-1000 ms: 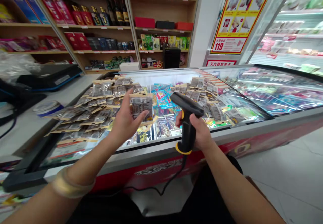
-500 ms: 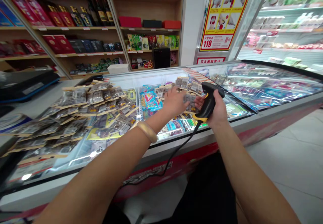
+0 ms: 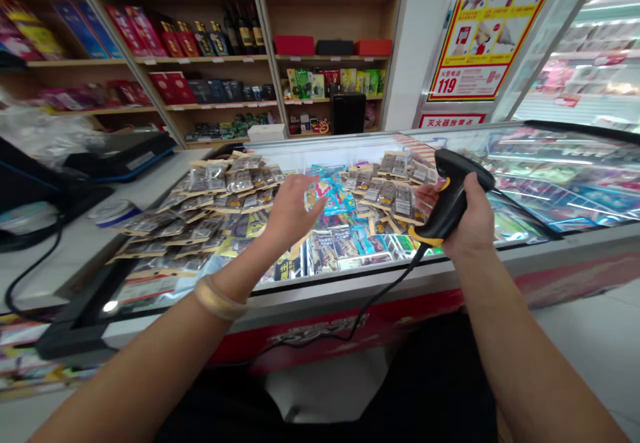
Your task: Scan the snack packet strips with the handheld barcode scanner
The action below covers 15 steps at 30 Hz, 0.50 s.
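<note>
The glass-topped chest freezer (image 3: 325,293) is framed by a pale metal rim, smooth and straight-edged, with a red printed front below. Behind it, wooden shelving (image 3: 330,16) is filled with stiff cartons and glossy bottles.

On the glass, two heaps of flat, tan-edged packets are spread. The left heap (image 3: 195,210) is the broader, its packets overlapped like shingles; the right heap (image 3: 385,193) is smaller and looser. Crinkled, shiny film is shown over dark contents, with stiffer, papery-looking strips along the edges. Between the heaps, a bright blue packet (image 3: 335,196) is seen, apparently under the glass.

A packet was held in the left hand (image 3: 293,210) a second ago, and half a second ago that hand was held over the right heap. Now it has been drawn back toward the left heap, with thumb and fingers parted and no packet seen in it. One packet's handling is therefore judged finished; it was probably laid on the right heap, though it cannot be singled out there.

The right hand (image 3: 473,220) is wrapped around the grip of a black barcode scanner (image 3: 447,203), which is tilted beside the right heap. Its hard, matte-looking plastic body is curved and trimmed in yellow, and a thin black cable (image 3: 419,256) is trailed from its base. A smooth, gold-coloured bangle (image 3: 220,296) is worn on the left wrist.
</note>
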Motion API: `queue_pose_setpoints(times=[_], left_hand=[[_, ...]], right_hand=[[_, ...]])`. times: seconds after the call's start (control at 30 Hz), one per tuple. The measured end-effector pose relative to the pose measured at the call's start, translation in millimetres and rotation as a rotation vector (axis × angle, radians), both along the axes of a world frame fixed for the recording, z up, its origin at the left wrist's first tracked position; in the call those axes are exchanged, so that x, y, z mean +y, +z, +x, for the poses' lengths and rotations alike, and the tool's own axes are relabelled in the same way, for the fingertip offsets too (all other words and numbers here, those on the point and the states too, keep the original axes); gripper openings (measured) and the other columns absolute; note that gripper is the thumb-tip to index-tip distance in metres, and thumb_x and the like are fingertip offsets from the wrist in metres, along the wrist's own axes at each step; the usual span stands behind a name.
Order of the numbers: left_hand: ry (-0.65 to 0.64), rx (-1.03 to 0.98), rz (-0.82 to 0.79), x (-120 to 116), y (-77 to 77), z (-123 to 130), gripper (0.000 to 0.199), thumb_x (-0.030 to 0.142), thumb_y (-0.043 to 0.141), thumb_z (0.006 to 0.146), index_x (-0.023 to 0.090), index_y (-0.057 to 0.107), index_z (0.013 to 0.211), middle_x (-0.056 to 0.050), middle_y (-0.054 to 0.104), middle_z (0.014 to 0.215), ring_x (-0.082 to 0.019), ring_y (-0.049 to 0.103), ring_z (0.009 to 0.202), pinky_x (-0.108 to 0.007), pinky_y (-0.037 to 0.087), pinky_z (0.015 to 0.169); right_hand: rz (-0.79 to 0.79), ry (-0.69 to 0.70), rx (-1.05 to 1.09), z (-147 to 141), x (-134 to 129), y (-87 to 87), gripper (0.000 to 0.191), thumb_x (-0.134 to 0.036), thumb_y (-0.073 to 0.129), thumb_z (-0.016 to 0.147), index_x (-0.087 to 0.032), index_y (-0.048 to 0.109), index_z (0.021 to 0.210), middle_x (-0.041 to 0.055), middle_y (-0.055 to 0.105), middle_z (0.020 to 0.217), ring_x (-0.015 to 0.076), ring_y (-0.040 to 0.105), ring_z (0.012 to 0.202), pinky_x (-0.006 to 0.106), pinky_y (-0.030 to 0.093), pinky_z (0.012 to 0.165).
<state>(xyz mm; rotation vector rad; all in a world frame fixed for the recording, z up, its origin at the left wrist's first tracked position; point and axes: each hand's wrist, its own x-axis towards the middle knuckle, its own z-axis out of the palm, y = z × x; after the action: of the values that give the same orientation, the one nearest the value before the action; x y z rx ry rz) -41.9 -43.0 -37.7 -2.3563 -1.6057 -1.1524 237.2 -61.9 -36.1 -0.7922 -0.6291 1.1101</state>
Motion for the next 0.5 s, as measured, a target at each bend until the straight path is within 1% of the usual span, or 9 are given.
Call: queue_pose_setpoints(times=[0.03,0.1,0.13,0.2,0.27,0.3,0.37,0.43,0.5], left_hand=[[0.044,-0.015,-0.024,-5,-3.0,-20,0.035,0.038,0.057,0.086,0.017,0.064,0.113,-0.013,0.065,0.114,-0.026,0.059,0.111,-0.043,0.048,0.098],[0.119,-0.041,-0.134,-16,-11.0,-54,0.035,0.043,0.059,0.083,0.017,0.066,0.106,-0.012,0.067,0.104,-0.025,0.064,0.095,-0.04,0.053,0.086],[0.142,-0.033,-0.169,-21,-15.5,-67,0.034,0.045,0.061,0.082,0.018,0.066,0.101,-0.011,0.068,0.1,-0.024,0.064,0.09,-0.04,0.053,0.082],[0.155,-0.001,-0.189,-32,-23.6,-81,0.031,0.048,0.062,0.08,0.019,0.067,0.092,-0.009,0.069,0.092,-0.024,0.064,0.084,-0.039,0.052,0.081],[0.177,0.03,-0.167,-43,-29.1,-84,0.03,0.049,0.061,0.081,0.02,0.067,0.088,-0.009,0.07,0.093,-0.025,0.065,0.085,-0.039,0.051,0.082],[0.213,0.05,-0.158,-48,-30.9,-82,0.032,0.051,0.061,0.081,0.02,0.067,0.089,-0.01,0.071,0.094,-0.026,0.065,0.087,-0.04,0.051,0.084],[0.337,0.115,-0.155,-56,-33.7,-76,0.042,0.058,0.062,0.079,0.019,0.068,0.095,-0.014,0.07,0.099,-0.032,0.064,0.095,-0.045,0.048,0.087],[0.463,0.184,-0.173,-60,-36.7,-69,0.054,0.064,0.063,0.076,0.016,0.066,0.101,-0.02,0.067,0.106,-0.038,0.061,0.104,-0.05,0.046,0.09],[0.53,0.193,-0.215,-60,-40.0,-64,0.061,0.066,0.065,0.073,0.013,0.063,0.103,-0.024,0.063,0.111,-0.043,0.057,0.109,-0.053,0.044,0.091]], right_hand=[[0.019,0.02,-0.011,-8,-2,0.1,0.049,-0.066,0.057,0.084,-0.019,0.063,0.071,0.0041,0.073,0.07,0.0163,0.072,0.068,0.026,0.061,0.061],[0.052,0.079,-0.03,-29,-9,-1.4,0.049,-0.067,0.061,0.08,-0.019,0.064,0.071,0.0046,0.073,0.072,0.0177,0.073,0.072,0.027,0.061,0.063],[0.064,0.118,-0.038,-42,-12,-3.2,0.049,-0.066,0.063,0.079,-0.018,0.064,0.071,0.005,0.073,0.073,0.0185,0.073,0.074,0.027,0.06,0.065],[0.08,0.217,-0.057,-70,-21,-8.9,0.048,-0.066,0.067,0.075,-0.018,0.065,0.071,0.0047,0.072,0.072,0.0201,0.074,0.078,0.027,0.059,0.067],[0.059,0.315,-0.077,-98,-30,-16.9,0.047,-0.065,0.069,0.073,-0.018,0.067,0.073,0.0049,0.072,0.074,0.0195,0.073,0.078,0.027,0.058,0.067],[0.048,0.354,-0.09,-110,-34,-21.3,0.046,-0.065,0.07,0.072,-0.018,0.068,0.075,0.0048,0.072,0.075,0.0192,0.072,0.078,0.026,0.057,0.067],[0.038,0.428,-0.112,-130,-42,-29.7,0.047,-0.065,0.073,0.07,-0.018,0.069,0.074,0.0053,0.073,0.077,0.0195,0.071,0.079,0.026,0.056,0.066],[0.029,0.485,-0.131,-142,-47,-36.5,0.047,-0.065,0.074,0.068,-0.018,0.069,0.072,0.0056,0.073,0.077,0.0199,0.07,0.079,0.027,0.055,0.066],[0.019,0.526,-0.146,-147,-49,-40.7,0.047,-0.065,0.073,0.069,-0.018,0.069,0.073,0.0055,0.073,0.076,0.0199,0.07,0.077,0.027,0.054,0.065]])
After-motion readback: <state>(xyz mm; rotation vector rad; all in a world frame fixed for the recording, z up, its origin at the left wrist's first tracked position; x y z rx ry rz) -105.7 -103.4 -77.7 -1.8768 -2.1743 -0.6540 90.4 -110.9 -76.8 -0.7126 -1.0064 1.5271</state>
